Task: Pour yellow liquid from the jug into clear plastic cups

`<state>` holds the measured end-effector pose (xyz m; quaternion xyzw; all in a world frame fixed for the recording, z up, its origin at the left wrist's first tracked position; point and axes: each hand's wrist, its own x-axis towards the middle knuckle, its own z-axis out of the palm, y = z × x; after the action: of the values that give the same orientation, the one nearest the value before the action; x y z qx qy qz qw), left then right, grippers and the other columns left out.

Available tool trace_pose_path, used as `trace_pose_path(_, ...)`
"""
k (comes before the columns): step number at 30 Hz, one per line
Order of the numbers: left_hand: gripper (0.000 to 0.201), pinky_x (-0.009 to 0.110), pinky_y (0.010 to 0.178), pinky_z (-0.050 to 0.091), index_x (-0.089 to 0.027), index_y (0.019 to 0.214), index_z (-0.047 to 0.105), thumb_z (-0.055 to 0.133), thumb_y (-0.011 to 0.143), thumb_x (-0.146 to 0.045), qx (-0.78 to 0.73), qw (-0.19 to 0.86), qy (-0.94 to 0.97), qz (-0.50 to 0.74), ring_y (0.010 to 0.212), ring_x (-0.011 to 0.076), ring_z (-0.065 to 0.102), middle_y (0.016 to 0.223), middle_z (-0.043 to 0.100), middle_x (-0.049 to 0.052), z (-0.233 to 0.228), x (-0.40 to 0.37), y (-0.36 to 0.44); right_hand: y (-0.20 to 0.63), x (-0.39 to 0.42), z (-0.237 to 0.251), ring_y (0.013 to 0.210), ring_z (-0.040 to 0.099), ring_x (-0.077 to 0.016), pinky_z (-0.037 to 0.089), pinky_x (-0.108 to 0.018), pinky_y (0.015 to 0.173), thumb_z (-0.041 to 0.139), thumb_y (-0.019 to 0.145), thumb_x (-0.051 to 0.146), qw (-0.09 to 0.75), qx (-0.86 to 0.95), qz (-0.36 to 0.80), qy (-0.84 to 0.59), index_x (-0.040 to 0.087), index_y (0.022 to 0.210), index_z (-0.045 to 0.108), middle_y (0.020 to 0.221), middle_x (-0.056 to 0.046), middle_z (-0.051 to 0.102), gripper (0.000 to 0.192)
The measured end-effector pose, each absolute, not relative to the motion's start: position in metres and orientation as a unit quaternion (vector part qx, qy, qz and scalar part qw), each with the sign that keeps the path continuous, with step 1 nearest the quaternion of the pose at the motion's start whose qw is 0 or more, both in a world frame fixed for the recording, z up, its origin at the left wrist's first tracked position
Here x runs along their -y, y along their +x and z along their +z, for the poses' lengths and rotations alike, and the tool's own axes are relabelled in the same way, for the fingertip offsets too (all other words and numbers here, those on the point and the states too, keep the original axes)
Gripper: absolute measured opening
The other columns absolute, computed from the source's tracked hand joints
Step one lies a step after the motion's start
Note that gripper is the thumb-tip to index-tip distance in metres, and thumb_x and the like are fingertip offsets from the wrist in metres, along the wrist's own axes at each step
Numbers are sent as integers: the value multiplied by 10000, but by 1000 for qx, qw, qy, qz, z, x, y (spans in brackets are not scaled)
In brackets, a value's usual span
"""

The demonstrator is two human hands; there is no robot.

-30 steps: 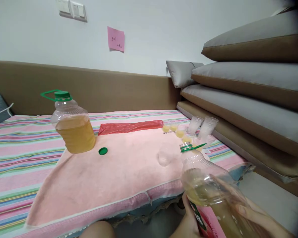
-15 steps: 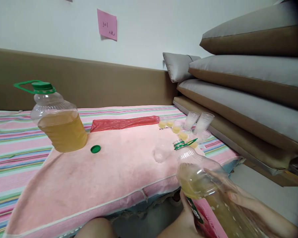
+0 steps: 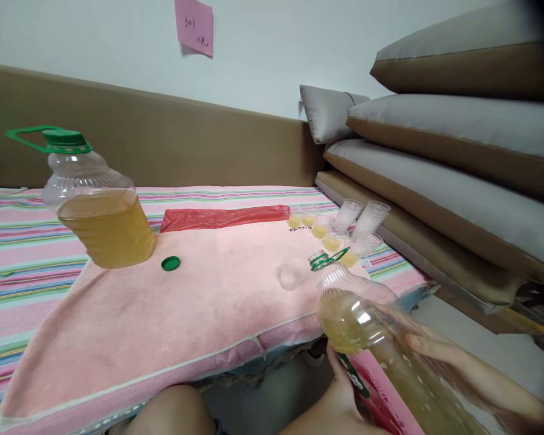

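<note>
A large clear plastic bottle [image 3: 349, 320] of pale yellow liquid, with a pink label and a green neck ring, is tilted with its uncapped mouth to the upper left. My left hand [image 3: 342, 396] grips its near side by the label. Around its far right side is my right hand [image 3: 439, 356], partly seen through the plastic. Just left of the mouth, a clear plastic cup [image 3: 291, 273] stands on the pink cloth [image 3: 199, 308]; no liquid shows in it. Several cups with yellow liquid [image 3: 320, 231] form a row behind. I see no stream leaving the bottle.
A second capped bottle [image 3: 106, 223] with yellow liquid stands at left, near a loose green cap [image 3: 171, 263]. A red plastic bag [image 3: 226, 218] lies at the back. Stacked clear cups [image 3: 370, 219] stand at right, below piled grey-brown cushions [image 3: 444, 163].
The held bottle's mouth has moved slightly left and up, closer to the clear cup. The camera view has shifted a little. Both hands keep their hold.
</note>
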<state>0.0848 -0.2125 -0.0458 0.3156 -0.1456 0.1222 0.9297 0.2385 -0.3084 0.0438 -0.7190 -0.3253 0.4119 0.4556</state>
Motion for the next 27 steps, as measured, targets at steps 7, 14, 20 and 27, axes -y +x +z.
trace_pose_path(7, 1585, 594, 1157, 264, -337, 1468, -190, 980, 401, -273, 144, 935, 300, 120, 1404, 382, 380, 1512, 384, 189, -41, 214, 83, 235, 303, 56, 1492, 163, -283, 164, -432, 1202, 646, 783, 553, 446, 312, 434, -718, 386, 1298, 622, 1572, 56, 363, 542)
trace_pose_path(14, 1512, 605, 1149, 278, -361, 1499, -96, 971, 432, -264, 130, 939, 301, 101, 1391, 367, 405, 1544, 366, 144, -47, 215, 80, 230, 297, 65, 1471, 248, -314, 221, -440, 1189, 654, 775, 554, 428, 322, 429, -727, 355, 1293, 635, 1552, 29, 413, 555)
trace_pose_path(20, 1388, 606, 1143, 292, -334, 1512, -44, 933, 537, -193, 155, 936, 292, 119, 1366, 345, 449, 1470, 481, 120, -63, 223, 84, 231, 294, 64, 1395, 408, -365, 326, -494, 1149, 684, 735, 577, 421, 305, 423, -742, 353, 1258, 664, 1476, -16, 527, 569)
trace_pose_path(27, 1287, 619, 1150, 271, -270, 1520, -37, 891, 629, -242, 140, 936, 312, 83, 1356, 335, 462, 1421, 538, 138, -72, 225, 83, 234, 294, 67, 1419, 369, -364, 299, -520, 1169, 664, 751, 569, 394, 324, 445, -736, 358, 1292, 634, 1534, 4, 449, 581)
